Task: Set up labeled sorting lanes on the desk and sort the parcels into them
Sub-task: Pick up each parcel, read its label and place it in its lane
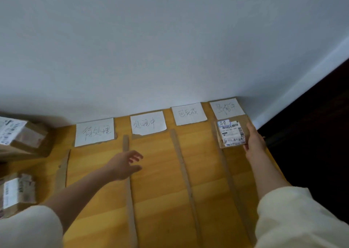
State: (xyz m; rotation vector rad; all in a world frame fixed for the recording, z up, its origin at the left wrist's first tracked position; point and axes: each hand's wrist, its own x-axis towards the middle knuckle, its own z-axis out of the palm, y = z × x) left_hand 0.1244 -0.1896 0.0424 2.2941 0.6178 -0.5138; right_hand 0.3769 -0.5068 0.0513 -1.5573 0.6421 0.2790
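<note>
we see soft, even daylight, the wall [170, 40] pale; the boxes [20, 134] at left blur, straight lines bow, the right corner falls dark.

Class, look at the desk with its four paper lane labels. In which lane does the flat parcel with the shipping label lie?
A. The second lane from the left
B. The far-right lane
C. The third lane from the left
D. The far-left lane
B: the flat parcel lies in the far-right lane, just below the rightmost paper label, with the right hand against its right edge.
</note>
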